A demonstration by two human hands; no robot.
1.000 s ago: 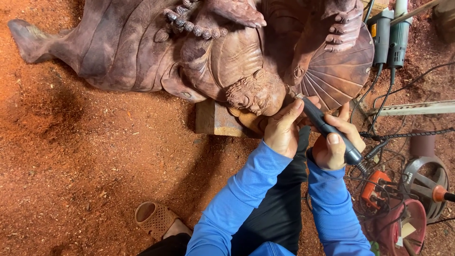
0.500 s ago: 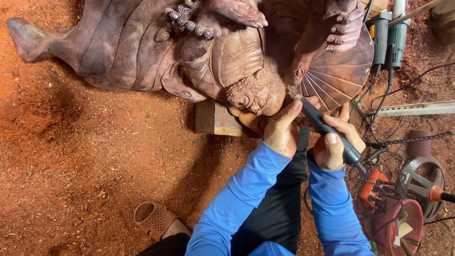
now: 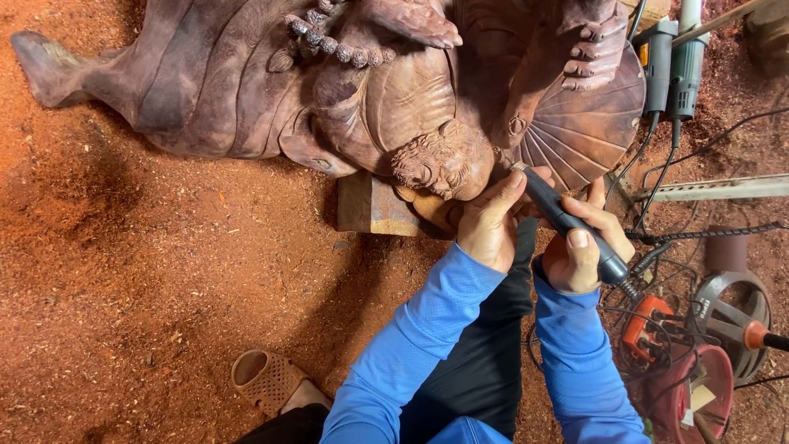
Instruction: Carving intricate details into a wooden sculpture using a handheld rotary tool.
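Observation:
A large reddish-brown carved wooden statue (image 3: 271,90) lies on its side on sawdust, with a bead necklace, a carved head (image 3: 436,160) and a fan shape (image 3: 588,123). My right hand (image 3: 579,247) grips a dark pen-shaped rotary carving tool (image 3: 567,222), whose tip touches the wood between the head and the fan. My left hand (image 3: 493,218) rests against the statue's head, with its fingers steadying the front of the tool. Both arms wear blue sleeves.
A wooden block (image 3: 370,205) props the statue. Two green power tools (image 3: 670,62) lie at the upper right, with cables, a metal rail (image 3: 715,187), an orange device (image 3: 645,325) and a red round object (image 3: 690,395) at the right. A tan sandal (image 3: 263,380) is below.
Both hands and the tool stay in nearly the same spot at the carved head; only a slight shift of the view.

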